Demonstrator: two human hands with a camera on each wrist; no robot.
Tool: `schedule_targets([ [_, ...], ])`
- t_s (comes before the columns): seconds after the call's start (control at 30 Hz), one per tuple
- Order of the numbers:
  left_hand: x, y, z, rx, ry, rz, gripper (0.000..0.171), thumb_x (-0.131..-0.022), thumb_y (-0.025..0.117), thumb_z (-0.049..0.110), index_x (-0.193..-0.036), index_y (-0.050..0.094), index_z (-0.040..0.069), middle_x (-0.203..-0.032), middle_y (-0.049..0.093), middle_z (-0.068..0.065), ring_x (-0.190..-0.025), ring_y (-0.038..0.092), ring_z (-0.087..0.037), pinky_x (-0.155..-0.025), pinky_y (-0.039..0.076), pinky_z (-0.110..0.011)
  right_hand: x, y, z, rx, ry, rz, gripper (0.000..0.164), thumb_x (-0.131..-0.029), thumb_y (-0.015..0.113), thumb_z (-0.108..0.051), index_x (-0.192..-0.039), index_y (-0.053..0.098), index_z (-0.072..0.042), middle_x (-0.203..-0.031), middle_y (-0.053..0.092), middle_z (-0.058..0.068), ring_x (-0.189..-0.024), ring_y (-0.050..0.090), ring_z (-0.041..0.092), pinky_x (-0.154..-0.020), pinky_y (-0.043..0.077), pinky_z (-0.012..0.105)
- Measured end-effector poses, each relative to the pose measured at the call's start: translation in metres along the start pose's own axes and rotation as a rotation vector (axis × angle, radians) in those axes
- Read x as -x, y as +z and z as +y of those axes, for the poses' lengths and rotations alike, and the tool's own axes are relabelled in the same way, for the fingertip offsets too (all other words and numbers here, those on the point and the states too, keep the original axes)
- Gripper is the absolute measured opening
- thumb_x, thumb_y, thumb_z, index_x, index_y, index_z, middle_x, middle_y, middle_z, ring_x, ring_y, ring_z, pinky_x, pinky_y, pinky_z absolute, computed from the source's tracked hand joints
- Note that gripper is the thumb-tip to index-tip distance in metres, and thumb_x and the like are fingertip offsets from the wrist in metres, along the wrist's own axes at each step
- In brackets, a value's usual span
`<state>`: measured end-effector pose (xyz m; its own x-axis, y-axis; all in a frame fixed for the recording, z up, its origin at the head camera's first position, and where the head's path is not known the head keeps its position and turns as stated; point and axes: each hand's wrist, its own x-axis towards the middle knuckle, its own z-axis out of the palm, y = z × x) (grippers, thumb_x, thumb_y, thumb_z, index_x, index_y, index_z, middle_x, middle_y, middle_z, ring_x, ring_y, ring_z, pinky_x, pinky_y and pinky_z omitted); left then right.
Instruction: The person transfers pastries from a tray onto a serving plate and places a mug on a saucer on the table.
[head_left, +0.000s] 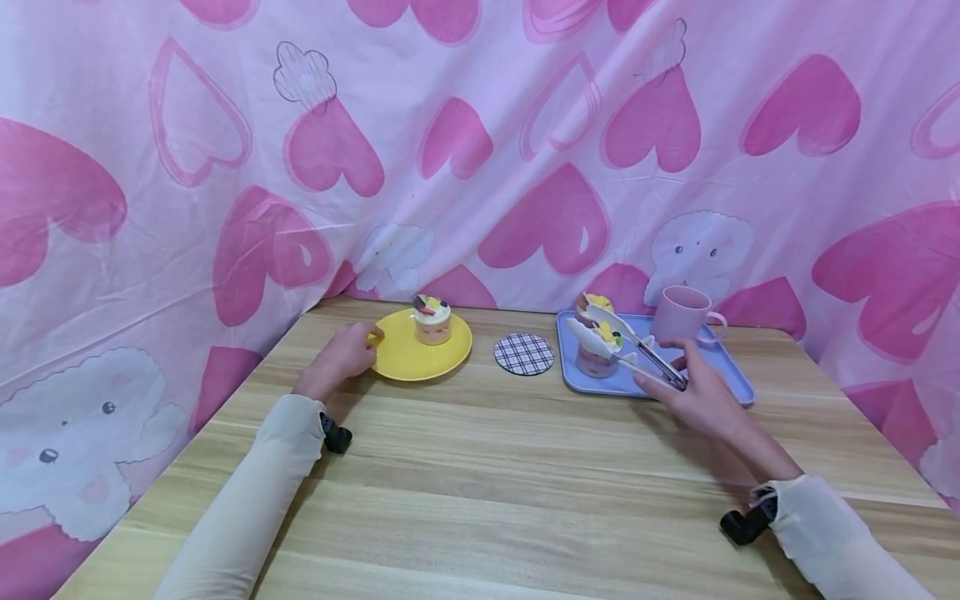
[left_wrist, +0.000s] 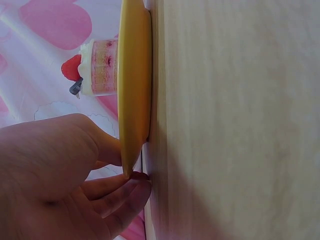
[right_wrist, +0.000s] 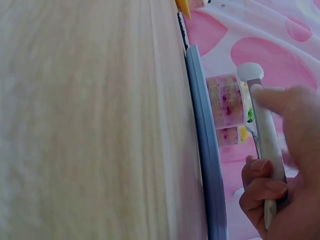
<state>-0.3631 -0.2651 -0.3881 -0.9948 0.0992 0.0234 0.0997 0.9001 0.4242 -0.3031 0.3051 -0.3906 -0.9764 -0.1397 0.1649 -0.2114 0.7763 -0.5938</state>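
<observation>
- Tongs (head_left: 654, 360) with slim silvery metal arms and broad white tips slant above the tray, the tips spread on either side of the nearer cup's topping; whether they touch it, I cannot tell.
- The right hand (head_left: 701, 396) grasps the tongs by their arms.
- The left hand (head_left: 345, 350) pinches the rim of a round, glossy yellow plate (head_left: 405, 360), thumb above and fingers beneath.
- On the plate stands a clear cup of layered pink-and-pale cake (head_left: 433, 330), topped with white cream, red strawberry, yellow fruit and something dark.
- A light-blue rectangular tray (head_left: 726, 371) holds a nearer clear cake cup (head_left: 596, 365) with yellow and green topping, a partly hidden farther cake cup (head_left: 597, 300) with yellow fruit, and a pink handled mug (head_left: 679, 317).
- A round black-and-white checked coaster (head_left: 524, 354) lies between plate and tray.
</observation>
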Motion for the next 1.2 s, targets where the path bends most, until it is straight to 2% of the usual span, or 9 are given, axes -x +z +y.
schedule_targets([
  [0.1,0.000,0.000,0.001,0.009,-0.011,-0.004,0.047,-0.100,0.056,0.002,-0.145,0.061,-0.008,-0.152,0.059,-0.032,-0.131,0.057,-0.042,-0.121,0.047,-0.059,0.001,-0.001,0.001,0.013,-0.008,0.039,0.086,-0.098,0.070,-0.064,-0.160,0.043,-0.011,-0.139,0.059,0.024,-0.114,0.057,0.036,-0.084,0.050,0.038],
  [0.2,0.000,0.000,0.003,0.011,-0.017,-0.005,0.047,-0.100,0.056,0.003,-0.145,0.061,-0.007,-0.152,0.059,-0.031,-0.128,0.057,-0.041,-0.121,0.047,-0.059,0.002,-0.003,0.003,-0.014,-0.010,0.066,0.078,-0.097,0.072,-0.065,-0.151,0.051,-0.013,-0.138,0.060,0.023,-0.097,0.066,0.029,-0.073,0.054,0.032],
  [0.3,-0.001,0.000,0.003,0.006,-0.019,-0.004,0.047,-0.100,0.057,0.002,-0.146,0.061,-0.007,-0.152,0.058,-0.032,-0.126,0.057,-0.041,-0.120,0.048,-0.059,0.003,-0.004,0.005,-0.052,-0.017,0.105,0.068,-0.096,0.074,-0.063,-0.141,0.053,-0.017,-0.134,0.062,0.024,-0.076,0.070,0.028,-0.062,0.058,0.030],
  [0.43,-0.001,0.000,0.003,0.003,-0.025,-0.003,0.047,-0.100,0.056,0.002,-0.146,0.061,-0.007,-0.153,0.058,-0.032,-0.125,0.056,-0.040,-0.120,0.049,-0.058,0.003,-0.004,0.009,-0.025,-0.086,0.154,0.051,-0.099,0.074,-0.055,-0.138,0.065,-0.024,-0.141,0.065,0.022,-0.101,0.068,0.032,-0.079,0.051,0.037],
  [0.53,0.000,0.000,0.004,0.008,-0.031,-0.005,0.047,-0.100,0.056,0.002,-0.147,0.060,-0.007,-0.153,0.057,-0.031,-0.124,0.056,-0.040,-0.119,0.049,-0.057,0.004,-0.004,0.010,0.009,-0.111,0.176,0.041,-0.101,0.073,-0.053,-0.132,0.073,-0.026,-0.141,0.068,0.018,-0.120,0.056,0.034,-0.090,0.040,0.040],
  [0.67,-0.001,-0.001,0.003,0.006,-0.023,-0.007,0.048,-0.100,0.056,0.002,-0.146,0.060,-0.007,-0.153,0.058,-0.032,-0.123,0.056,-0.040,-0.119,0.049,-0.058,0.005,-0.004,0.009,0.021,-0.065,0.205,0.038,-0.100,0.071,-0.059,-0.114,0.071,-0.023,-0.121,0.069,0.015,-0.112,0.053,0.032,-0.083,0.037,0.041],
  [0.8,0.000,-0.002,0.003,0.014,-0.023,-0.013,0.048,-0.100,0.055,0.002,-0.146,0.060,-0.007,-0.152,0.058,-0.031,-0.123,0.056,-0.040,-0.119,0.049,-0.058,0.007,-0.006,0.005,0.038,-0.029,0.251,0.042,-0.099,0.070,-0.061,-0.105,0.068,-0.020,-0.104,0.065,0.013,-0.101,0.050,0.027,-0.077,0.035,0.037],
  [1.03,0.002,-0.002,0.005,0.003,-0.014,-0.006,0.047,-0.100,0.057,0.002,-0.145,0.061,-0.008,-0.151,0.059,-0.032,-0.122,0.056,-0.040,-0.119,0.049,-0.058,0.009,-0.010,0.002,0.133,-0.022,0.310,0.043,-0.097,0.071,-0.063,-0.101,0.072,-0.020,-0.089,0.066,0.010,-0.088,0.052,0.025,-0.067,0.035,0.034],
  [1.2,0.004,-0.003,0.005,0.005,-0.020,-0.006,0.047,-0.099,0.056,0.001,-0.145,0.061,-0.008,-0.151,0.059,-0.032,-0.121,0.056,-0.040,-0.117,0.050,-0.057,0.010,-0.011,0.002,0.189,-0.051,0.339,0.040,-0.096,0.071,-0.062,-0.099,0.072,-0.022,-0.079,0.063,0.008,-0.080,0.051,0.025,-0.063,0.033,0.034],
])
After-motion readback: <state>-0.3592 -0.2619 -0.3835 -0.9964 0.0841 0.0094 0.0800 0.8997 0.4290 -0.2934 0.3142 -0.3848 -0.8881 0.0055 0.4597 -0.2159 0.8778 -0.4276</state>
